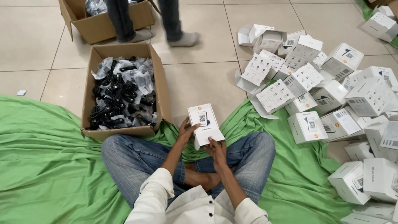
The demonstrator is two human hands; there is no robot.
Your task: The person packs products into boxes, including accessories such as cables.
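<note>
Green cloth (49,166) covers the tiled floor under crossed legs. Both forearms angle inward; the left hand (186,130) and right hand (216,150) clasp a small white cardboard box (205,124) above the lap.

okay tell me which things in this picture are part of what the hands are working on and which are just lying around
In hand:
- small white box, held by the left hand and the right hand
- pile of white boxes
- open carton of black cables in bags

Lying about:
- second carton by another person's feet
- green cloth
- small white scrap on the tiles
</note>
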